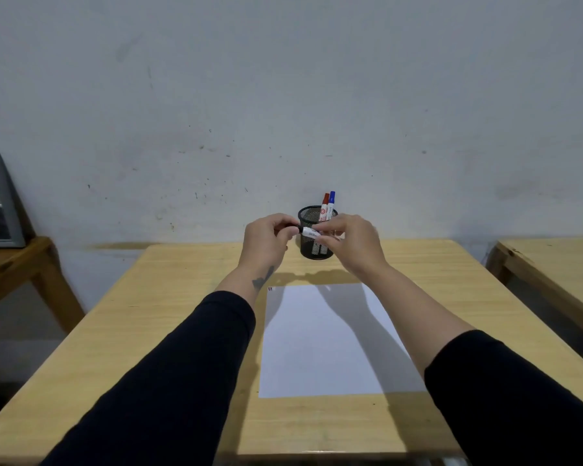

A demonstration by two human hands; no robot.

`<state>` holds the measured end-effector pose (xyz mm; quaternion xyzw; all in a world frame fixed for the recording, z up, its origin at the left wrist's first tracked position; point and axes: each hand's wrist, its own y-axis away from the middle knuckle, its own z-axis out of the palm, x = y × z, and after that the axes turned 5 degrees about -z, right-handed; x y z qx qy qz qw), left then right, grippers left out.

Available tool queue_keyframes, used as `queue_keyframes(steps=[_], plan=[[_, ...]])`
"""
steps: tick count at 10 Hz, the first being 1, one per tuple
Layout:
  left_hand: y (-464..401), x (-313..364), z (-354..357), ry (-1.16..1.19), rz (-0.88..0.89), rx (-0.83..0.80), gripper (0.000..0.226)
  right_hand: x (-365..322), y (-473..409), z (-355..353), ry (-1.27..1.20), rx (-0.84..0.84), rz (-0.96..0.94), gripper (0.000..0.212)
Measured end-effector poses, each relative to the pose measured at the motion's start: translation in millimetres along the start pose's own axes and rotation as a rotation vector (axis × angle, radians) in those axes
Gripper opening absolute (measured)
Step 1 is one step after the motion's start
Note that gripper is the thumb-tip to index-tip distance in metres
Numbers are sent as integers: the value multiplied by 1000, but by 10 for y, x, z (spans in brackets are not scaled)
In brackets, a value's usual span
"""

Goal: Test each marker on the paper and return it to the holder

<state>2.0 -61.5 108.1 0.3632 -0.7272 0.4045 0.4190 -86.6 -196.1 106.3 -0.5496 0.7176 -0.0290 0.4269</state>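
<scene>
I hold a black marker (307, 231) level between both hands, above the far end of a wooden table (155, 331). My left hand (266, 240) pinches its black cap end; my right hand (354, 242) pinches the white barrel. Just behind them stands a black mesh holder (308, 215) with a red marker (325, 205) and a blue marker (331, 202) upright inside. A white sheet of paper (320, 348) lies on the table nearer to me, with small test strokes (270, 289) at its far left corner.
</scene>
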Motion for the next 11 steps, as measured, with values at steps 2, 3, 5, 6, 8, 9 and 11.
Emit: queue_keyframes(steps=[2,3,5,6,8,9,11], plan=[[-261,48,135,-3,11,-10,55,48,-269,99,-152,48,62,15],[-431,-72,291,-17,-89,-24,61,55,-629,63,-191,157,90,14],[-720,-478,685,-158,-191,-66,76,84,-1253,193,-255,231,91,14],[-817,-557,826,-112,-153,-52,52,161,-1384,383,-201,151,164,16],[-878,-719,886,-61,-36,-11,48,473,-1438,689,66,-128,320,7],[-908,-772,872,-52,4,-16,43,531,-1511,749,169,-168,313,7],[-899,-744,819,-113,42,-16,46,467,-1539,693,168,-146,324,23]])
